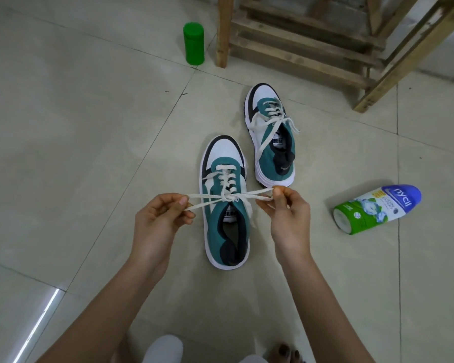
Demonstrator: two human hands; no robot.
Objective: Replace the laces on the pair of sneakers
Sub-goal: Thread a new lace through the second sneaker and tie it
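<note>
Two teal, white and black sneakers stand on the tiled floor, toes pointing away from me. The near sneaker (224, 205) carries a cream lace (227, 187) threaded through its eyelets, with a knot at the top. My left hand (160, 218) pinches a loop of that lace on the left side. My right hand (286, 213) pinches the loop on the right side, and both loops are stretched taut sideways. The far sneaker (271, 137) is laced too, its cream lace ends hanging loose over its side.
A green lidded container (193, 43) stands upright at the back. A wooden frame (299, 45) stands behind the shoes. A powder bottle (378, 209) lies on its side to the right. My knee and toes show at the bottom edge.
</note>
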